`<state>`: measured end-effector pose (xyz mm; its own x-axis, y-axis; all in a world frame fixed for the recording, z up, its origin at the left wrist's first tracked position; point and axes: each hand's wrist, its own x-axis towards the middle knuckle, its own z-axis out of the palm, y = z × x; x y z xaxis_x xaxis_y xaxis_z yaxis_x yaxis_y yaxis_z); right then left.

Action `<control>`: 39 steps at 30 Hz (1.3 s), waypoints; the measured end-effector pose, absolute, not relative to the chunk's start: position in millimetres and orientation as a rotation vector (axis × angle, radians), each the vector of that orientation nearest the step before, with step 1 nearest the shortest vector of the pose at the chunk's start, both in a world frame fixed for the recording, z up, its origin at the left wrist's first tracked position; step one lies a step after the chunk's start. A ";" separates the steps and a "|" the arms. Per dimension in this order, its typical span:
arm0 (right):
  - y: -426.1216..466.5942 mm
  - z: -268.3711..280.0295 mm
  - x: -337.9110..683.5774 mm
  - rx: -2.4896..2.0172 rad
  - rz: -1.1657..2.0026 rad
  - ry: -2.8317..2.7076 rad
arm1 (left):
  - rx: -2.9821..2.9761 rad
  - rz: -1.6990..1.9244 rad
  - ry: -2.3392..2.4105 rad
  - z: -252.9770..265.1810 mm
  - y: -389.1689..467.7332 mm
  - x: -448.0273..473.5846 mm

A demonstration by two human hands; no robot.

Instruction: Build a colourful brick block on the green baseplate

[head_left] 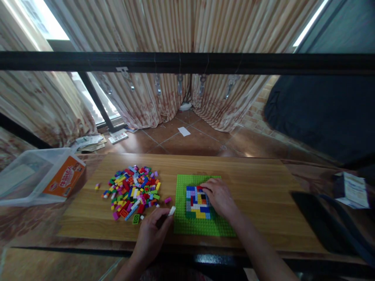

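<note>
Brick build [196, 205] on the green baseplate [180, 199], atop the desk [258, 187]. My left fingers [159, 212] pinch a white brick [172, 211] near the plate's edge; my right fingers [208, 185] bend over the build's far edge, grip unclear. Probable step: adding bricks; the next move calls for aligning studs, then pressing squarely.

Totals one left hand [150, 232], one right hand [220, 197], one green board [181, 224], one table [263, 195], one tub [54, 157], plus uncountably many bricks [135, 192].
</note>
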<state>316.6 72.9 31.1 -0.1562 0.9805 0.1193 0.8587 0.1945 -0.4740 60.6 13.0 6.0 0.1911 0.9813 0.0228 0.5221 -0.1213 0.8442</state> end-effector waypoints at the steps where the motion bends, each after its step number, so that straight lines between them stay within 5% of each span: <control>1: 73.0 31.2 316.9 -1.719 0.427 -2.077 | 1.749 0.807 1.421 5.8 12.9 60.9; 39: 73.6 8.2 321.4 -1.465 0.716 -1.702 | 1.806 0.800 1.425 10.0 14.0 64.2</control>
<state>321.4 73.6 8.2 -0.0480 0.9811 0.1874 0.5521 0.1824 -0.8136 64.2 14.0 10.0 0.2069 0.9771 0.0492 0.5510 -0.1579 0.8194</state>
